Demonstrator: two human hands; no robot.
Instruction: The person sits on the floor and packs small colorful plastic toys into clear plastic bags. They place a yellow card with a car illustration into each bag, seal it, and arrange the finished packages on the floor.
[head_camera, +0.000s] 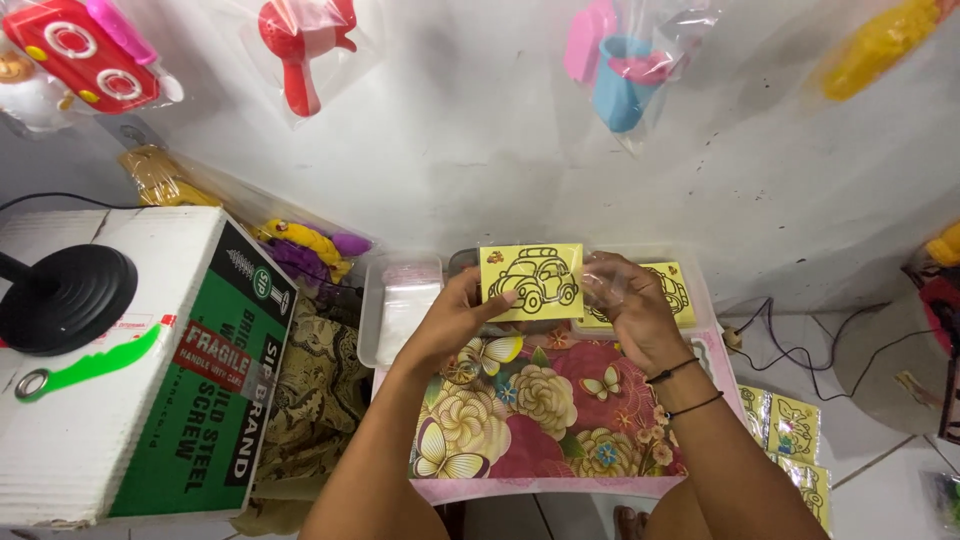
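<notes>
Overhead, left hand (450, 325) pinches a yellow car-outline card (532, 281) above a floral tray (540, 420) w/ fingers closed on its edge, right hand (628, 310) gripping a clear sleeve (610, 283) beside it; best kept level, corners aligned.

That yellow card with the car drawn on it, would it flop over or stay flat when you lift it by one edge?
The yellow car card probably stays fairly flat: it stands straight between the left hand and right hand, with no sag showing. It looks thin, so likely very light and easy to crease. The clear plastic sleeve at the right fingers looks crinkly and probably slippery.
</notes>
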